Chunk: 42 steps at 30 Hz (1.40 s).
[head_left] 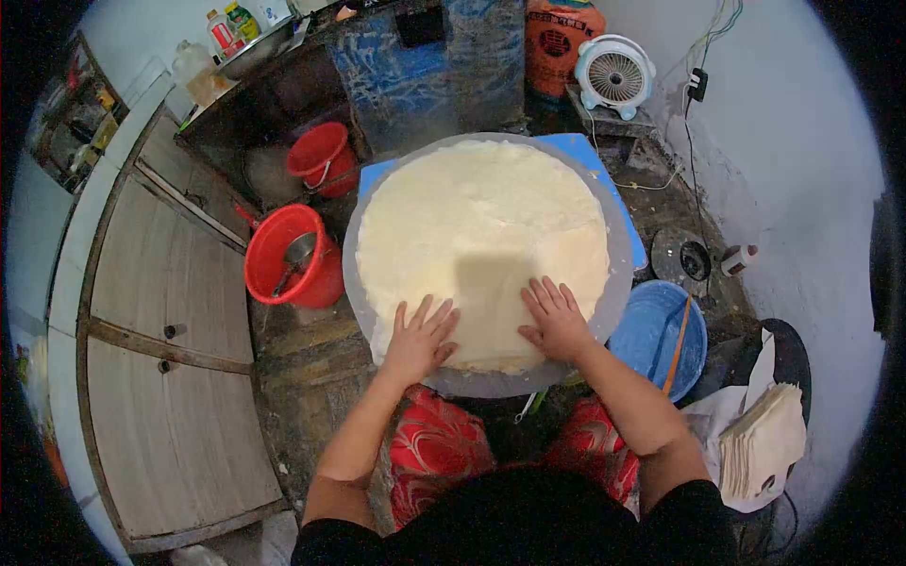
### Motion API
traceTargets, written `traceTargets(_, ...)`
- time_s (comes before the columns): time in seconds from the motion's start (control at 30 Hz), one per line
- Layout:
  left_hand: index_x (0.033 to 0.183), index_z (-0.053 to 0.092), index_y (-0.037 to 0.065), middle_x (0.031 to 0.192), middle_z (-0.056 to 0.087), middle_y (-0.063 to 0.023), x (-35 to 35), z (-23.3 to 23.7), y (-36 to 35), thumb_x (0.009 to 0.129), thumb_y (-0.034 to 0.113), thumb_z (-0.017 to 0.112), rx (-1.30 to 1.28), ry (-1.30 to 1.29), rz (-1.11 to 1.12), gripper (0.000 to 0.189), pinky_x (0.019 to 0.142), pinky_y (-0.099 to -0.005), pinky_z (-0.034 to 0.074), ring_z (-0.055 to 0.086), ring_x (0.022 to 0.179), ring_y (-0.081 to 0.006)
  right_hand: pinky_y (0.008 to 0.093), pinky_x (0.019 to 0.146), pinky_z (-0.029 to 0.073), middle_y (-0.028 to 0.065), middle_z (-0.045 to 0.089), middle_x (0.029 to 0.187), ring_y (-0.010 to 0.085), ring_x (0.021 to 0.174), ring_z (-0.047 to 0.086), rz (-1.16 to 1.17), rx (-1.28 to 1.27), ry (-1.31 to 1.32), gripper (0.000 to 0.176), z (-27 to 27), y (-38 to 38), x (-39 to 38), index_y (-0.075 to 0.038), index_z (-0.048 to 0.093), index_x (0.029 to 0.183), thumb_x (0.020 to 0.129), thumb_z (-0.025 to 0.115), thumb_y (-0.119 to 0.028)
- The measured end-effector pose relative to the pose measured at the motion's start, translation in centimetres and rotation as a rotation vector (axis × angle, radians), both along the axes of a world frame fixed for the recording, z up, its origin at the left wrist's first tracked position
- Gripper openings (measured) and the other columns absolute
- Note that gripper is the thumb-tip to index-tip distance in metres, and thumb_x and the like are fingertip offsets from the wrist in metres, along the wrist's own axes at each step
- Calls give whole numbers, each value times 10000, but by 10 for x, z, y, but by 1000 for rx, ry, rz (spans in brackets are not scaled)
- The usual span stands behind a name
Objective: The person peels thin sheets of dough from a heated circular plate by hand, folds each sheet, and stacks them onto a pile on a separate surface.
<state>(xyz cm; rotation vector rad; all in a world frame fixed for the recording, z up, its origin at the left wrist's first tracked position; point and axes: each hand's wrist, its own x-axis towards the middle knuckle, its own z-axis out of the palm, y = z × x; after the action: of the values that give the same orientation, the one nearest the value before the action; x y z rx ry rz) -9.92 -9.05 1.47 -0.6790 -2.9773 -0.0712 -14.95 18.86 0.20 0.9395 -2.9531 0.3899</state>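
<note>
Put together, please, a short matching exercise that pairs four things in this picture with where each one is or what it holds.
1. Pale dough-like sheet
2. Fan
3. Blue basin
4. Metal utensil

A. Inside the nearer red bucket
B. Holds a leaning orange-brown stick
C. Under the left hand and right hand
D. Beside the orange sack

Pairs: 1-C, 2-D, 3-B, 4-A

No text can be read for certain. The orange bag (564, 58) bears a line of dark characters above a round dark emblem, both too small and blurred to make out. The red label (222, 34) on a bottle is likewise illegible.
</note>
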Motion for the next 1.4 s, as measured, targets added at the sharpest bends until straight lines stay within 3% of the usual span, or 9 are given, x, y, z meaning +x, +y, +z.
traceTargets(0.2, 1325, 353, 221, 1405, 279, -41, 37, -6, -26, 857, 394, 463, 62, -17, 209, 511, 1019, -557, 109, 189, 1304, -328, 442, 1067, 127, 128, 257, 1401, 289, 1310, 193, 2, 13, 9, 622, 3, 1, -1, -83, 324, 1326, 841, 463, -448)
traceTargets(0.27, 1331, 334, 155, 1374, 290, -151, 54, -16, -31, 848, 317, 510, 81, -2, 323, 539, 1020, -504, 161, 229, 1279, -332, 443, 1066, 130, 126, 258, 1401, 289, 1310, 194, 2, 0, 12, 621, 1, 1, 0, -83, 328, 1324, 839, 466, -446)
traceTargets(0.37, 1281, 347, 29, 1242, 377, -240, 65, -69, -55, 809, 243, 595, 753, 217, 723, 574, 987, -452, 246, 337, 1193, -303, 445, 1064, 134, 122, 261, 1400, 288, 1309, 196, -7, -8, 10, 621, 2, 0, 0, -83, 336, 1320, 835, 473, -446)
traceTargets(0.43, 1158, 410, -48, 995, 511, -194, 66, -98, -79, 763, 168, 661, 1027, 80, 918, 516, 775, -348, 431, 523, 904, -228, 445, 1064, 135, 120, 263, 1399, 288, 1309, 197, -8, -6, 7, 622, 3, -1, 1, -83, 341, 1317, 832, 477, -447)
traceTargets(0.57, 944, 505, 11, 665, 532, -13, 66, -50, -56, 727, 99, 688, 1528, -189, 1028, 298, 388, -221, 349, 470, 463, -92, 446, 1061, 136, 125, 278, 1390, 291, 1307, 200, -10, -15, 7, 620, 2, 0, 0, -85, 344, 1315, 824, 491, -433)
traceTargets(0.77, 820, 530, 49, 649, 536, -22, 63, -33, -64, 718, 66, 694, 1839, -413, 1256, 194, 420, -237, 394, 496, 486, -115, 445, 1066, 124, 131, 260, 1400, 289, 1310, 194, -15, -34, -20, 639, 1, 3, -1, -87, 331, 1325, 833, 463, -474)
traceTargets(1.1, 830, 558, 45, 652, 565, -52, 66, -18, -62, 746, 73, 641, 1677, -390, 1161, 121, 413, -285, 406, 508, 474, -151, 490, 1045, 158, 113, 287, 1385, 311, 1287, 235, 92, -26, 97, 526, 16, -5, 6, -152, 367, 1305, 855, 449, -412)
traceTargets(1.33, 884, 590, 26, 805, 617, -27, 15, 86, 38, 778, 88, 611, 1765, -222, 734, 125, 546, -211, 442, 556, 626, -89, 454, 1026, 247, 71, 412, 1308, 238, 1244, 335, 242, -149, -18, 400, -12, -3, -1, -155, 478, 1213, 854, 496, -330)
traceTargets(1.4, 917, 593, 9, 813, 619, -30, -2, 84, 67, 798, 111, 600, 1583, -281, 657, 157, 559, -227, 452, 559, 634, -96, 353, 863, 429, 50, 530, 1145, 180, 1043, 516, 12, -794, -402, 380, -16, 0, -9, -141, 521, 1164, 854, 512, -360)
